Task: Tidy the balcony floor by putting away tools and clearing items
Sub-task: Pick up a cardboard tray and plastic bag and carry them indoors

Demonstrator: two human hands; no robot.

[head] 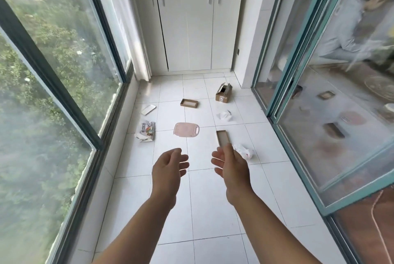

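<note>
Both my hands reach out over the white tiled balcony floor (209,199), empty and relaxed, palms facing each other. My left hand (168,166) and my right hand (231,166) hold nothing. On the floor ahead lie a pink cutting board (186,129), a shallow brown tray (222,138) just beyond my right fingers, a second brown tray (189,103), an open cardboard box (223,93), a white flat lid (148,109), a torn printed package (146,131) and two crumpled white papers (225,115) (245,150).
A white cupboard (191,20) with closed doors stands at the far end. Large windows (55,54) run along the left, glass sliding doors (324,76) along the right. The floor strip between them is narrow.
</note>
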